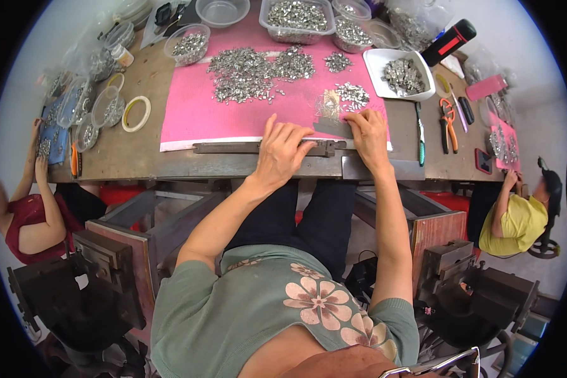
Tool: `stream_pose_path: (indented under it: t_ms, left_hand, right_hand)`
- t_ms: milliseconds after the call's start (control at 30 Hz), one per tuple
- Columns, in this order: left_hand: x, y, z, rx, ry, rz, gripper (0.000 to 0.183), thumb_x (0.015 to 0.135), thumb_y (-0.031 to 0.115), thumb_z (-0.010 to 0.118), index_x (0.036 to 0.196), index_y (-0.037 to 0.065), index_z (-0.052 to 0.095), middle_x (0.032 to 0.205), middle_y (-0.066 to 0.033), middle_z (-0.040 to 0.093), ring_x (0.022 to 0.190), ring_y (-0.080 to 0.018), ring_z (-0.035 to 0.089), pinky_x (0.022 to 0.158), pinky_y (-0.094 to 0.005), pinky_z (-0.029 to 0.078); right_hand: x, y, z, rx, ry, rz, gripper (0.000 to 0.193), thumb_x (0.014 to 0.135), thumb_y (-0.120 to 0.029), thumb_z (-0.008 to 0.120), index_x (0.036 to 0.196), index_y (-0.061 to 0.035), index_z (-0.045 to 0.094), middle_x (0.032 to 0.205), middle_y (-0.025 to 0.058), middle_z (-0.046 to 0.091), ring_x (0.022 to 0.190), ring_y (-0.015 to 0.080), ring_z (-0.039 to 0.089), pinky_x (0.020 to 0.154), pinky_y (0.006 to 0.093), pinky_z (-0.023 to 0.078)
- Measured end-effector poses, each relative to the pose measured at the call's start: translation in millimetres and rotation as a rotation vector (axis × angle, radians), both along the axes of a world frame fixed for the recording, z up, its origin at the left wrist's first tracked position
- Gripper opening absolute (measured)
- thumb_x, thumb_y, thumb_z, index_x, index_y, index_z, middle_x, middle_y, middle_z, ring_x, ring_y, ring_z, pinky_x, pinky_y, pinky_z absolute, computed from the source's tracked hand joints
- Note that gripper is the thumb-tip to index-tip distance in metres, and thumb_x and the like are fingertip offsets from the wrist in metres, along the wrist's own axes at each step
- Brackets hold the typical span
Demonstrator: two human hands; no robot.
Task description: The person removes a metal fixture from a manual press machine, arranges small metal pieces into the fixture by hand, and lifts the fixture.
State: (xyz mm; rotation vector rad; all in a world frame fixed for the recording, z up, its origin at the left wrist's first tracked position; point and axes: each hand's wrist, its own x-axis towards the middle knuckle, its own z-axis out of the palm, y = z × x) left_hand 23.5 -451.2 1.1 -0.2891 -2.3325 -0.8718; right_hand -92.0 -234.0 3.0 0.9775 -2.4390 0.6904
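My left hand [282, 151] is over a long dark metal bar fixture [227, 148] lying along the table's front edge. Its fingers are spread, with the thumb and index finger apart near the fixture's block end. My right hand [370, 135] is at the right end, thumb and fingertips pinched together; what they hold is too small to make out. Just left of those fingertips lies a flat grey metal plate [334, 128], with thin wire-like pieces [329, 104] behind it. Small silvery metal parts [353, 96] lie in a pile beyond my right hand.
Larger heaps of metal parts [246, 72] cover the pink mat [183, 120]. Behind stand filled plastic tubs [296, 34] and a white tray [370, 63]. At right lie a green-handled brush [420, 135] and orange pliers [448, 126]. Co-workers sit on both sides.
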Motion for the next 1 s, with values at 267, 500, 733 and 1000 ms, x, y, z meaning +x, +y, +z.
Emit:
stream_pose_path:
  t_ms: [267,500,733,1000]
  left_hand:
    - [16,-26,-7,0.02,0.043,0.085,0.012,0.087,0.01,0.072,0.099,0.008,0.07,0.093,-0.0047,0.067,0.092,-0.0243,0.063,0.112,-0.0556,0.033]
    - [15,-20,-6,0.005,0.052,0.091,0.01,0.088,0.009,0.071,0.098,0.009,0.07,0.092,-0.0032,0.066,0.091,-0.0238,0.063,0.113,-0.055,0.032]
    - [14,-20,-10,0.009,0.054,0.09,0.011,0.087,0.008,0.072,0.098,0.009,0.07,0.091,-0.0036,0.067,0.091,-0.0243,0.063,0.112,-0.0549,0.033]
    - [18,-37,-6,0.038,-0.05,0.066,0.024,0.091,0.013,0.069,0.114,0.006,0.069,0.115,-0.0118,0.068,0.114,-0.0305,0.062,0.116,-0.0571,0.027]
  right_hand:
    - [29,-12,15,-0.064,-0.092,0.065,0.01,0.084,-0.003,0.072,0.091,-0.0048,0.065,0.09,0.0087,0.062,0.089,0.0291,0.058,0.08,0.0404,0.042]
    - [58,-26,16,-0.108,-0.153,0.219,0.016,0.082,0.003,0.071,0.093,-0.0024,0.062,0.093,0.0106,0.063,0.09,0.0311,0.059,0.079,0.0391,0.045]
    - [62,-32,13,-0.037,0.066,0.212,0.015,0.082,0.001,0.07,0.095,-0.0029,0.063,0.094,0.0087,0.062,0.085,0.0278,0.058,0.077,0.04,0.044]
    - [71,-20,7,0.072,0.179,0.231,0.023,0.081,-0.001,0.071,0.104,0.0001,0.067,0.11,0.0118,0.065,0.102,0.0291,0.062,0.089,0.0421,0.046]
